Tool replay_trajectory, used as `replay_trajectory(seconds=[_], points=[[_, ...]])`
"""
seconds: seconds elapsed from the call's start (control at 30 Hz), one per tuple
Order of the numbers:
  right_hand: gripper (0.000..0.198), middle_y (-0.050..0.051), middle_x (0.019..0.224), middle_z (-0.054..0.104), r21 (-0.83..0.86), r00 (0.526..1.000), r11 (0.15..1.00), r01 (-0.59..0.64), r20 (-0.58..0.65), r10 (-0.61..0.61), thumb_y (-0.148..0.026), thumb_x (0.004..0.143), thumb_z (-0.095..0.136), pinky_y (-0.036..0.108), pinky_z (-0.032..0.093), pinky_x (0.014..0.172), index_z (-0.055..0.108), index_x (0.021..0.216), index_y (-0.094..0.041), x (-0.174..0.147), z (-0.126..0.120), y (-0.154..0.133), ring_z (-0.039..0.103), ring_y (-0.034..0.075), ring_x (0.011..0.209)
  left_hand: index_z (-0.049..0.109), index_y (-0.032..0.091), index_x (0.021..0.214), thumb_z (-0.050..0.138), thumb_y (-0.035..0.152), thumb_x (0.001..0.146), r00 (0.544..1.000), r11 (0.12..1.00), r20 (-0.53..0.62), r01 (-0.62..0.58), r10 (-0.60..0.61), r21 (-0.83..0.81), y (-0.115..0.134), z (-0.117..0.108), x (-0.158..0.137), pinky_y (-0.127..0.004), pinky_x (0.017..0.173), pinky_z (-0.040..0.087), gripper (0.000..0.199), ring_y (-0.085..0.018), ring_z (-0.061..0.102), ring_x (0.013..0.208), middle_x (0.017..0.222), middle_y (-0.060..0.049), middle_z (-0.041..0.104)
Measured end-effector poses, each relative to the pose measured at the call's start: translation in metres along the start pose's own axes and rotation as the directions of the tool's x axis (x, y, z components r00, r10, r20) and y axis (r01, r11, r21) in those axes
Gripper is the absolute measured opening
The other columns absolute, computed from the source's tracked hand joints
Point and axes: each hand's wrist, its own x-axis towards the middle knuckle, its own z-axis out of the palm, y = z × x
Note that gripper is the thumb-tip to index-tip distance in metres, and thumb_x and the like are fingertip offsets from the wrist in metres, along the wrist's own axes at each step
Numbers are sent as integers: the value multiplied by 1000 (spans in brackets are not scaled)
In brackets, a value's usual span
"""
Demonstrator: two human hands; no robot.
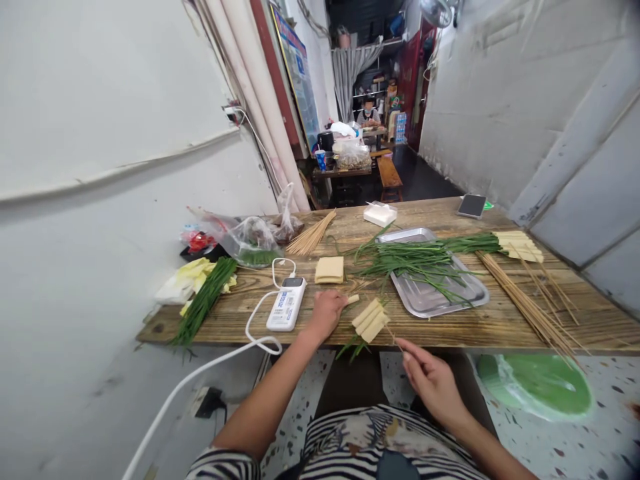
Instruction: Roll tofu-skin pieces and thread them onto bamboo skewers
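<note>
My left hand is closed at the table's front, its fingertips on a small pale-yellow roll that looks like tofu skin. My right hand pinches the near end of a thin bamboo skewer just off the table's edge. Several rolled tofu skin pieces sit side by side on that skewer, with green leaf ends poking out under them. A stack of flat tofu skin squares lies beyond my left hand. Long green chives lie across a metal tray to the right.
A white power bank with a cable lies left, near a chive bundle. Bare skewers and plastic bags lie behind. Finished-looking skewers, loose sticks and a phone are right. A person sits far back.
</note>
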Motion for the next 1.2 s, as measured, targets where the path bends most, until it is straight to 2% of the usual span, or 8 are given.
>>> replay_trajectory(seconds=[0.1, 0.17, 0.3, 0.4, 0.5, 0.8, 1.0, 1.2], points=[[54, -5, 48, 45, -23, 999, 999, -30, -22, 29, -52, 86, 50, 18, 29, 36, 64, 116, -9, 0, 10, 34, 35, 7, 40, 72, 20, 90, 47, 26, 94, 999, 999, -44, -19, 18, -33, 0, 1, -1, -30, 71, 34, 26, -17, 57, 73, 76, -4, 65], [51, -2, 50, 53, -89, 1000, 996, -11, -29, 8, -50, 85, 50, 19, 37, 39, 66, 114, -11, 0, 9, 43, 43, 9, 41, 72, 21, 93, 45, 28, 95, 995, 999, -96, -25, 21, -34, 1, 3, -4, -30, 70, 35, 27, -17, 57, 73, 76, -4, 66], [40, 6, 79, 73, -205, 997, 976, 73, -4, -76, -44, 84, 53, 27, 55, 64, 71, 107, -18, 5, 6, 39, 67, 18, 68, 71, 20, 93, 39, 26, 96, 991, 999, -129, -42, 44, 19, 3, 6, -6, -31, 70, 39, 33, -18, 57, 80, 86, -7, 68], [34, 7, 98, 73, -255, 993, 960, 116, 17, -116, -40, 84, 53, 32, 56, 80, 72, 105, -20, 10, 8, 34, 70, 21, 87, 70, 19, 97, 38, 21, 95, 996, 996, -80, -35, 42, 86, 3, 7, -5, -33, 73, 40, 32, -20, 57, 83, 90, -9, 67], [33, 7, 103, 71, -299, 990, 943, 144, 39, -139, -36, 87, 50, 35, 55, 86, 71, 106, -20, 13, 12, 31, 69, 22, 94, 69, 18, 99, 39, 16, 93, 998, 991, -31, -55, 59, 123, 0, 8, -4, -34, 74, 40, 30, -21, 56, 84, 93, -9, 67], [31, 6, 103, 71, -341, 983, 923, 178, 28, -180, -31, 88, 48, 37, 56, 85, 71, 107, -21, 14, 18, 25, 69, 23, 91, 68, 16, 98, 36, 27, 98, 996, 993, 9, -91, 90, 78, -8, 12, -3, -33, 74, 39, 34, -19, 54, 81, 91, -9, 66], [32, 7, 103, 71, -353, 983, 917, 185, 43, -181, -32, 88, 47, 36, 56, 83, 71, 107, -20, 16, 19, 22, 70, 23, 91, 70, 14, 93, 37, 26, 97, 998, 999, -40, -45, 45, 5, -1, 11, -2, -32, 72, 39, 35, -19, 53, 79, 86, -10, 65], [31, 7, 102, 71, -330, 981, 925, 191, 32, -191, -33, 87, 49, 38, 56, 84, 71, 105, -21, 18, 20, 19, 70, 24, 90, 71, 15, 93, 41, 25, 95, 998, 999, -38, -42, 41, -15, -1, 11, -1, -33, 72, 42, 32, -20, 54, 80, 88, -10, 67]])
